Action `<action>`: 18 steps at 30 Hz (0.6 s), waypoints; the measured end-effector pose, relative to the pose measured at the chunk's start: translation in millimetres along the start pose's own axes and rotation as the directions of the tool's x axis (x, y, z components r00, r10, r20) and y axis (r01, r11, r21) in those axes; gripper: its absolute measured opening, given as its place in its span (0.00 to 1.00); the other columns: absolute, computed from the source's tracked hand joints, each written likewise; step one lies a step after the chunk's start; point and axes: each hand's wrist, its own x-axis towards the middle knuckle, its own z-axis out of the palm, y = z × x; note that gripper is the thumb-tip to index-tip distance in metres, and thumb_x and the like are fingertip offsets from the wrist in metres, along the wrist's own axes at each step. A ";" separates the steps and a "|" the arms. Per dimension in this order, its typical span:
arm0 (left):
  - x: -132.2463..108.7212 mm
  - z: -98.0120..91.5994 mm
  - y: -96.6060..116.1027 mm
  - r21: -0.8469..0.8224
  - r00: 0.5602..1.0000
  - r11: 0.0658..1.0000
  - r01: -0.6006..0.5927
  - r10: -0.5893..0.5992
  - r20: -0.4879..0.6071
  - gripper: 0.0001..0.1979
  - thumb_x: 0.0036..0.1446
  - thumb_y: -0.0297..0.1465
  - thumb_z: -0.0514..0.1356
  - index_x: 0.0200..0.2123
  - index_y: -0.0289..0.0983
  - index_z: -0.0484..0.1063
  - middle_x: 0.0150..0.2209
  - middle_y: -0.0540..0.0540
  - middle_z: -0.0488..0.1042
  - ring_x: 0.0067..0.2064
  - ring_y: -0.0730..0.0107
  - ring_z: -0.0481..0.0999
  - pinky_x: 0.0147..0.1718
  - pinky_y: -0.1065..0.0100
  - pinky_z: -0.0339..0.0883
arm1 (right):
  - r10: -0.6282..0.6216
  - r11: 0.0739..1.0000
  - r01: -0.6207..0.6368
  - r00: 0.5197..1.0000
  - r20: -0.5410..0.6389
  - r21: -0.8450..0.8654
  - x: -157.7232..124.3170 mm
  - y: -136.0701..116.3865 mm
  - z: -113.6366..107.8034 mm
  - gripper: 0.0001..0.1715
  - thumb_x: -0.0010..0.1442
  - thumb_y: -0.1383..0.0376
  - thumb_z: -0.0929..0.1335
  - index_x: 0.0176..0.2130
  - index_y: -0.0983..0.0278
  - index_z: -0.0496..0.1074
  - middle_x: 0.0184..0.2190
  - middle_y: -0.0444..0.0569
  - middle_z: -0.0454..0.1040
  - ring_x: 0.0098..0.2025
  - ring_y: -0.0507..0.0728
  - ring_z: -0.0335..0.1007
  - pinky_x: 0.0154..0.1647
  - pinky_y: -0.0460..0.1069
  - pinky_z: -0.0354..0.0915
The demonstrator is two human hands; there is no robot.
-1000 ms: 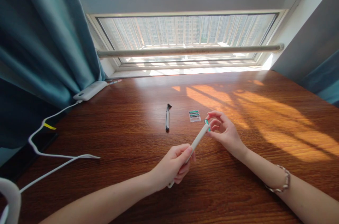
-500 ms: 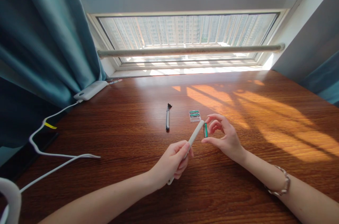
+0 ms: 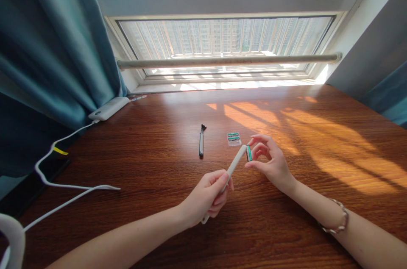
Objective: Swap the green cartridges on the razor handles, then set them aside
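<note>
My left hand is closed round a slim, pale grey-white handle that slants up to the right. A razor cartridge with a green strip and dark edges is held upright between the thumb and fingers of my right hand. The handle's upper tip is right beside the cartridge; whether they touch I cannot tell. Beyond my hands, a clear plastic case with green-striped cartridges in it lies on the table. To its left rests a razor with a black head and a grey-and-dark handle.
The brown wooden table runs up to a window with a horizontal pipe across it. On the left are a blue curtain, a white power bank-like box and a white cable.
The cartridge has turned slightly in my right hand and moved a little right and up. The handle's tip has shifted slightly right. Everything on the table stays put.
</note>
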 end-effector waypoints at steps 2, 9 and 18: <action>-0.6 0.2 0.1 0.013 0.999 1.000 0.026 -0.026 0.033 0.16 0.56 0.44 0.48 0.29 0.37 0.61 0.12 0.60 0.49 0.11 0.85 0.43 0.08 0.81 0.38 | 0.013 1.000 -0.013 1.000 -0.002 0.012 0.5 0.4 -0.2 0.32 0.43 0.64 0.73 0.46 0.57 0.59 0.39 0.46 0.66 0.28 0.50 0.63 0.29 0.48 0.65; 0.2 -2.0 1.3 -0.027 1.000 1.000 0.000 0.000 -0.005 0.16 0.57 0.43 0.48 0.30 0.37 0.61 0.13 0.59 0.49 0.12 0.85 0.41 0.08 0.81 0.36 | 0.026 1.000 -0.026 0.999 -0.027 0.010 1.4 0.0 -1.2 0.31 0.44 0.64 0.73 0.46 0.57 0.59 0.39 0.45 0.65 0.28 0.50 0.63 0.30 0.48 0.65; 1.1 -2.9 0.7 -0.022 1.000 1.000 0.021 -0.021 -0.016 0.15 0.56 0.43 0.49 0.30 0.37 0.62 0.12 0.59 0.49 0.12 0.85 0.42 0.08 0.81 0.36 | 0.051 0.999 -0.051 0.997 -0.051 0.010 3.0 3.0 -1.6 0.30 0.44 0.65 0.73 0.46 0.58 0.59 0.39 0.45 0.65 0.27 0.49 0.63 0.29 0.47 0.64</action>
